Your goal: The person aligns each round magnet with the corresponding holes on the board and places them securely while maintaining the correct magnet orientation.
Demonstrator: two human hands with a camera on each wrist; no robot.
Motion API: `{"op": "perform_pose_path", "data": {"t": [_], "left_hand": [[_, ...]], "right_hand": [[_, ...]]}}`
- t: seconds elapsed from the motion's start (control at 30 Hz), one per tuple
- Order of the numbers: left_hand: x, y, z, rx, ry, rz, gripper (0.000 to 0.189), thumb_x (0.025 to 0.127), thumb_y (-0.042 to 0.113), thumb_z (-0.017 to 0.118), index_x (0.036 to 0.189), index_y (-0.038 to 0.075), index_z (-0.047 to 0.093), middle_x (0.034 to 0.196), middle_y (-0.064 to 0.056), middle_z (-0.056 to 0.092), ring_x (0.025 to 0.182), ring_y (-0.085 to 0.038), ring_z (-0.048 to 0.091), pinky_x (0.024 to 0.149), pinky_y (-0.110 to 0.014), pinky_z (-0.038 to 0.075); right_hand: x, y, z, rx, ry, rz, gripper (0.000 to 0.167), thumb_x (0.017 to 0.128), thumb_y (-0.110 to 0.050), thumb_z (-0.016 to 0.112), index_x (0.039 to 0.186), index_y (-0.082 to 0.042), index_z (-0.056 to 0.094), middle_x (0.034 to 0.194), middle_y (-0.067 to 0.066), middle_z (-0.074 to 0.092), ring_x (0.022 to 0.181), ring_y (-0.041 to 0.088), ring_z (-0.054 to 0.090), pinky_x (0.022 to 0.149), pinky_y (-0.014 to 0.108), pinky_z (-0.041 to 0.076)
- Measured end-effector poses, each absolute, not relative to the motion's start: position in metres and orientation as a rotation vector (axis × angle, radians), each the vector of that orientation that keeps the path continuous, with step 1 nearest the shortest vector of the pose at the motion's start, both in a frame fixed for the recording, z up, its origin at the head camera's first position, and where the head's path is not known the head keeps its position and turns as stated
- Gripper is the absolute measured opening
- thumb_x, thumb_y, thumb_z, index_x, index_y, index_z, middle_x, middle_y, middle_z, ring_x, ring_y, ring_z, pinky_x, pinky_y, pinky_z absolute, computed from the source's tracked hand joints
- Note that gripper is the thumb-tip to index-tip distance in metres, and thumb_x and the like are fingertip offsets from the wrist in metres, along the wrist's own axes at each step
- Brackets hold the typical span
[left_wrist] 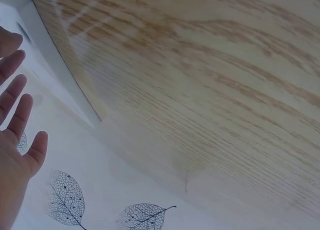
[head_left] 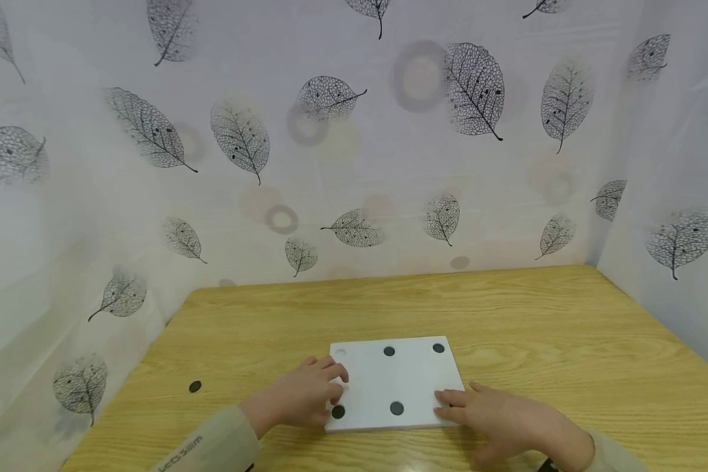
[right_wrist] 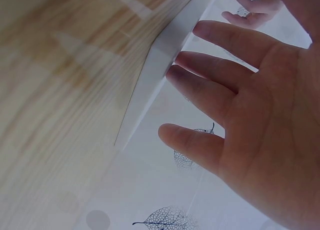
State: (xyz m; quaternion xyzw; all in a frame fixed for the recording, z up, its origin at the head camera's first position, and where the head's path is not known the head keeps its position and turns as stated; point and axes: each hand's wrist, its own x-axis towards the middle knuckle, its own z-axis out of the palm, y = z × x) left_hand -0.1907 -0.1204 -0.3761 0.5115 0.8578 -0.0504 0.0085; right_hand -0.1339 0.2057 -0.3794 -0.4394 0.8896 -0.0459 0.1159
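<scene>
A white rectangular board (head_left: 398,380) lies on the wooden table, dark round discs set near its edges. One disc (head_left: 338,412) is at its near left corner and another (head_left: 396,408) at the middle of the near edge. Its far left corner shows a pale round recess (head_left: 340,352). At the board's left edge is my left hand (head_left: 307,395), fingers loosely bent and nothing visibly held. My right hand (head_left: 504,419) reaches over the near right corner with fairly straight fingers, partly covering what is there. In the right wrist view, the right palm (right_wrist: 270,110) holds nothing.
A loose dark disc (head_left: 195,387) lies on the table, left of my left hand. The wooden table (head_left: 537,328) extends past the board on both sides. A pale leaf-patterned curtain (head_left: 377,164) stands behind the table and along its sides.
</scene>
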Motion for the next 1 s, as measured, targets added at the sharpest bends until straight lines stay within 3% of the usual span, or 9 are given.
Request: {"op": "perform_pose_path", "data": {"t": [0.3,1.0], "left_hand": [[-0.192,-0.134,-0.381,1.574,2.754,-0.129,0.013,0.067,0.023,0.070,0.065,0.022,0.057,0.109,0.003,0.052,0.099,-0.015,0.044,0.080,-0.037,0.041],[-0.201,-0.196,-0.380,1.365,2.952,-0.082,0.020,0.070,0.020,0.069,0.065,0.019,0.050,0.109,-0.005,0.051,0.097,-0.023,0.045,0.076,-0.046,0.041]], "right_hand": [[-0.134,0.205,-0.380,-1.302,2.605,-0.124,0.064,0.073,-0.038,0.069,0.128,-0.015,0.047,0.133,0.007,0.040,0.118,0.017,0.041,0.091,0.047,0.036],[-0.135,0.206,-0.381,-1.268,2.594,-0.145,0.064,0.073,-0.038,0.069,0.129,-0.016,0.046,0.134,0.007,0.040,0.119,0.017,0.039,0.092,0.046,0.035]]}}
